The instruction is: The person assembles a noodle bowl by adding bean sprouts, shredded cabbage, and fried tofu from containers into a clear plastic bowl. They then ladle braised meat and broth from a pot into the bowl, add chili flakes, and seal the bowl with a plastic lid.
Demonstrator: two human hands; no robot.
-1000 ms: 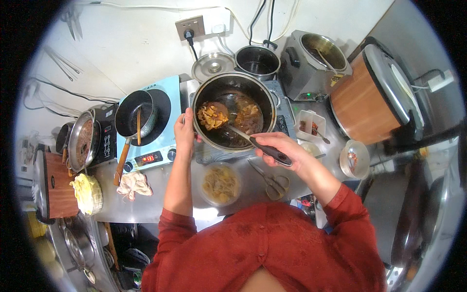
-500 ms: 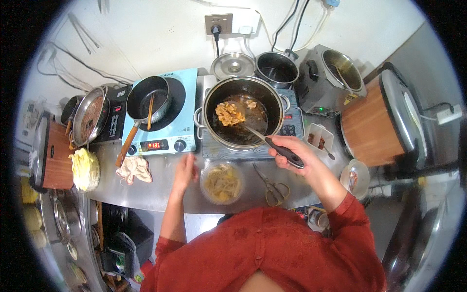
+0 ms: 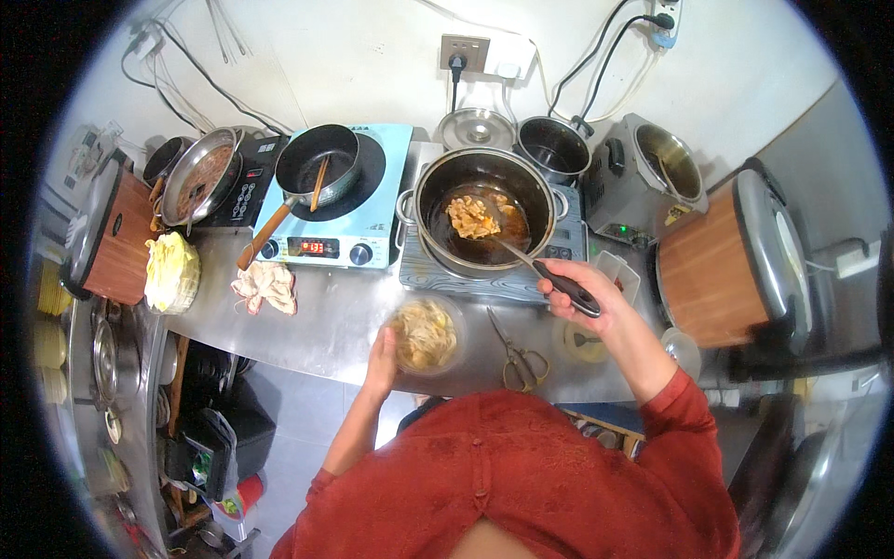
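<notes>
My right hand (image 3: 589, 291) is wrapped round the black grip of a cooking utensil (image 3: 514, 250). Its metal shaft reaches into a two-handled pot (image 3: 438, 244), and its head is hidden under a heap of browned meat pieces (image 3: 471, 217). Thin brown liquid covers part of the pot's bottom. At the counter's front, my left hand (image 3: 380, 361) grips the left side of a clear round plastic bowl (image 3: 456, 359) holding pale yellowish shreds or slices. Right of the bowl lie open scissors (image 3: 523, 363).
The pot stands on a wood-patterned cooktop (image 3: 466, 279). Left of it, a blue cooktop (image 3: 382, 224) bears a wooden-handled saucepan (image 3: 321, 163) with chopsticks. Raw poultry (image 3: 265, 287) and cabbage (image 3: 171, 272) lie at left. A wood-look cooker (image 3: 712, 256) stands at right.
My left hand has moved from the bare counter to the bowl's side, and the bowl has shifted slightly. The utensil and meat stay inside the pot. The whole view has shifted.
</notes>
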